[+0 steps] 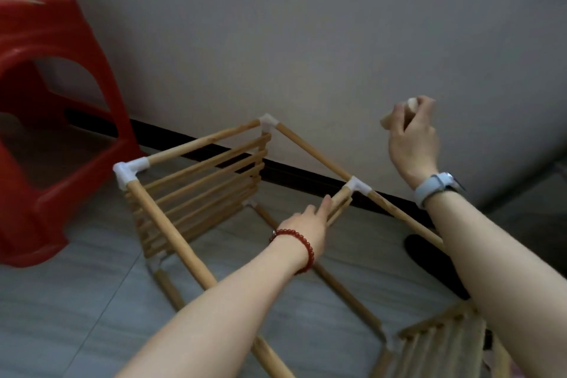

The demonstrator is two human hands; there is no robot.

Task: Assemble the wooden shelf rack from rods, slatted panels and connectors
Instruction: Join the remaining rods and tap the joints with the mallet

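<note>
**Rod raised, frame steadied**

A short rod (395, 115) was gripped in the right hand (412, 138), fingers clenched round it, above and right of the white connector (357, 185). The left hand (310, 224) lay w/ straight fingers against the rack (196, 181) rail just below that connector. Judged best: rod kept square to socket, frame braced. Grey tiled floor (92, 301), wall behind, red stool (46, 120) far left.
</note>
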